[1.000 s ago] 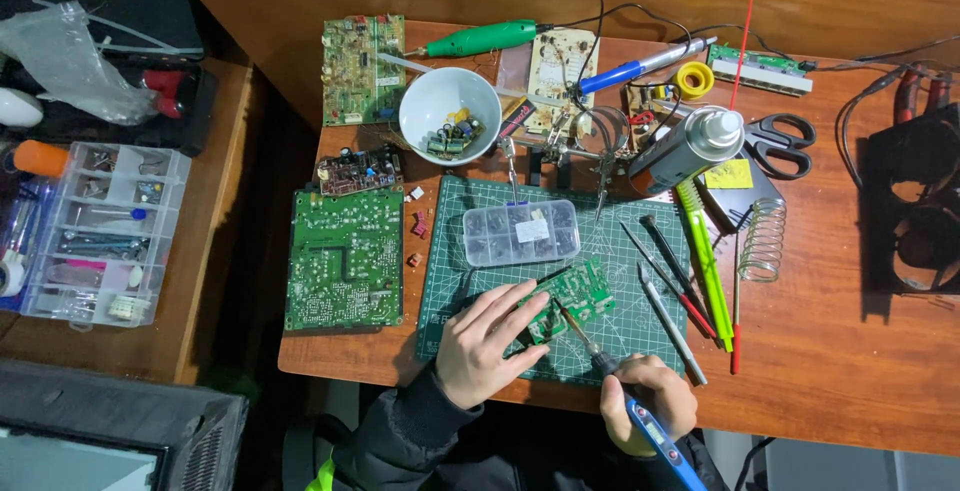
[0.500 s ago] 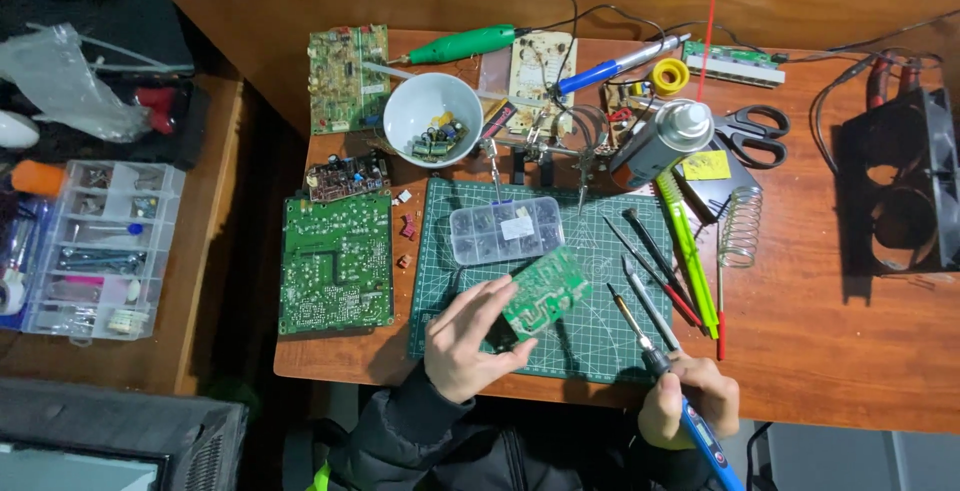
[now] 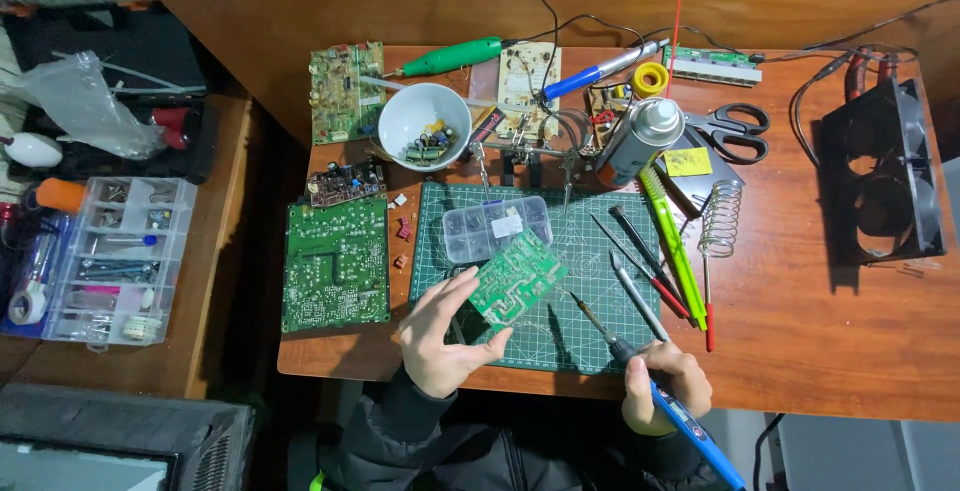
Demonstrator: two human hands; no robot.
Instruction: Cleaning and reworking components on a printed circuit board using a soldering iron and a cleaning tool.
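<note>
A small green circuit board (image 3: 517,278) was gripped by the left hand (image 3: 442,333) above the cutting mat (image 3: 590,336), while a blue soldering iron (image 3: 655,396) at four o'clock was clasped in the right hand (image 3: 665,383).

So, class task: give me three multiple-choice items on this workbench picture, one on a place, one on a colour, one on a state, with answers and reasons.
1. Where does the white round bowl of small parts stand?
A. beyond the green cutting mat, toward the wall
B. on the side table with the clear compartment box
C. in the person's lap

2. What colour is the handle of the soldering iron in the right hand?
A. red
B. blue
C. yellow

3. How is the small green circuit board held?
A. flat under the bowl
B. clamped in the scissors
C. lifted and tilted in the left hand

Answers: 1 A, the bowl sits above the mat's far left corner. 2 B, the grip running from the fist is blue. 3 C, fingers pinch its lower left edge above the mat.
</note>
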